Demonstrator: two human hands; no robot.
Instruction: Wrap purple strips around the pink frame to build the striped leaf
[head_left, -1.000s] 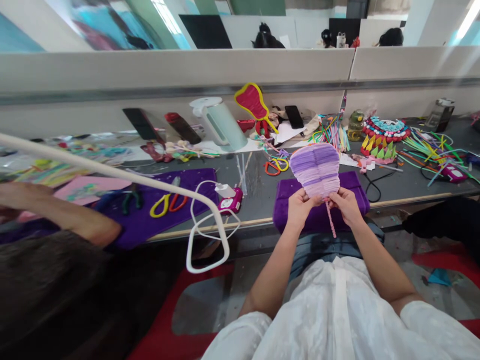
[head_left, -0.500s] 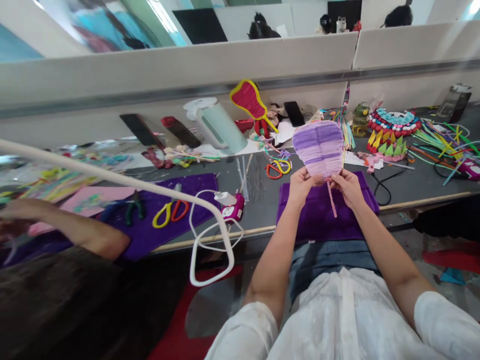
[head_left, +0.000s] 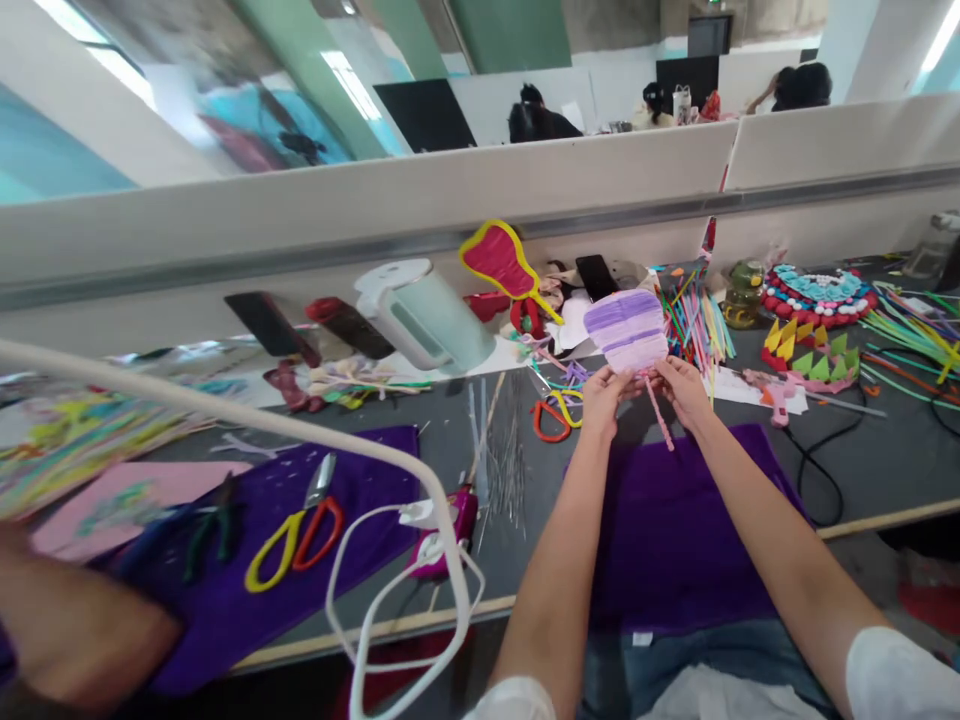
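Observation:
A fan-shaped piece [head_left: 627,328] in bands of purple and pale lilac, with a twisted pink stem, is held up over the table. My left hand [head_left: 606,396] pinches its lower left edge. On the other side my right hand [head_left: 681,388] grips the base close to where the pink stem [head_left: 660,418] starts; the stem hangs down between both hands. Below them a purple cloth [head_left: 686,540] covers the table edge. Left of my left hand lie scissors [head_left: 556,412] with red and yellow handles.
A yellow-rimmed red fan [head_left: 501,262] leans near a pale green kettle [head_left: 442,320]. Metal wires [head_left: 506,460] lie left of my arms. A white looped lamp arm [head_left: 337,430] crosses the left side. A pink glue gun [head_left: 781,396] lies right. A co-worker's arm [head_left: 82,610] rests at far left.
My view has tilted upward, so the table sits lower in the picture. Both hands still hold the purple fan piece, now farther out from my body. The co-worker's arm has shifted in view.

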